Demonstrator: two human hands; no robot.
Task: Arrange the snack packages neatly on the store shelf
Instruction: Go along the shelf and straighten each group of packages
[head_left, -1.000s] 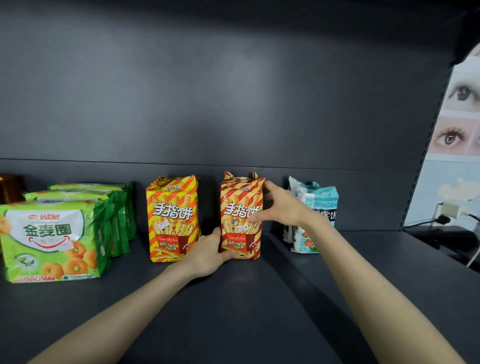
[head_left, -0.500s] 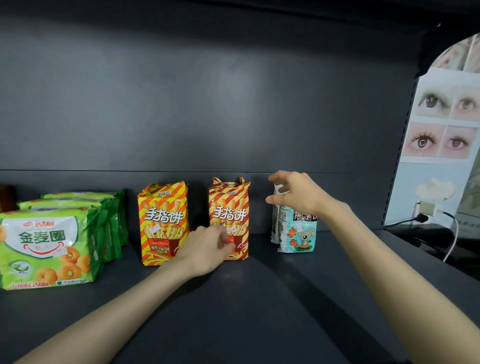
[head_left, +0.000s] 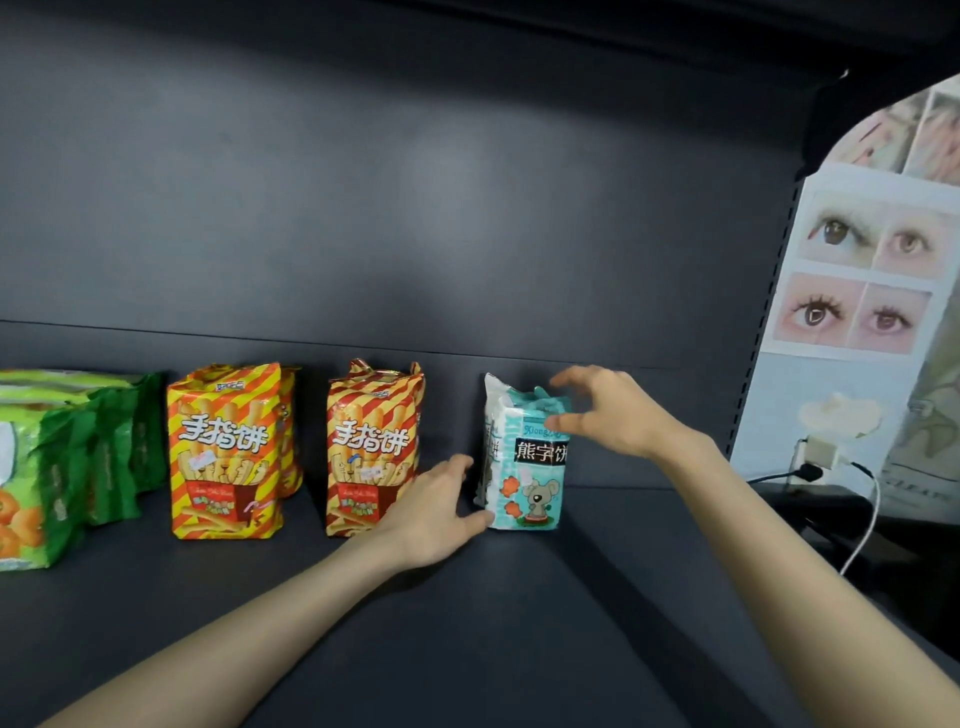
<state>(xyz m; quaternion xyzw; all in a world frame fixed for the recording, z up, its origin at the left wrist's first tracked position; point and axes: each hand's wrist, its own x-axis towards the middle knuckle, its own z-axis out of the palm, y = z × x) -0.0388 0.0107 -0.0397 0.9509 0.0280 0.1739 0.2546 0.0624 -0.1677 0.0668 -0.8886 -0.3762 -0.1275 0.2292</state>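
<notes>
Both hands have left the striped bag (head_left: 371, 447) and moved to the teal bag (head_left: 524, 457), standing at the right of the shelf (head_left: 519, 623). The left hand (head_left: 431, 512), open, touches its base; the right hand (head_left: 613, 410), open, reaches its top. Likely next to straighten.

Both arms reach forward; left hand (head_left: 434, 512) flat and low, right hand (head_left: 615, 410) raised, fingers spread.
</notes>
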